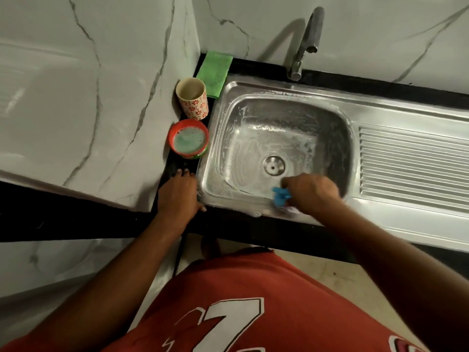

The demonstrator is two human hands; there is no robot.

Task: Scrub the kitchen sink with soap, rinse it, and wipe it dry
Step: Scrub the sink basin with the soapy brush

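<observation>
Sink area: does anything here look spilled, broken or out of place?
Nothing looks broken. The only stray mess is a blob of white foam at the near rim of the stainless steel sink, close to the right hand gripping a blue scrubber. That fits scrubbing.

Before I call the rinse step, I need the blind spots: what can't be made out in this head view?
All in the head view:
1. The blue scrubber: mostly hidden in the right hand and blurred, so its kind is unclear.
2. The sink: its near wall is covered by that hand and arm.
3. The red soap tub: label too small to read.
4. The drainboard: cut off at the right edge.
5. The tap: blurred, handle setting unclear.
</observation>
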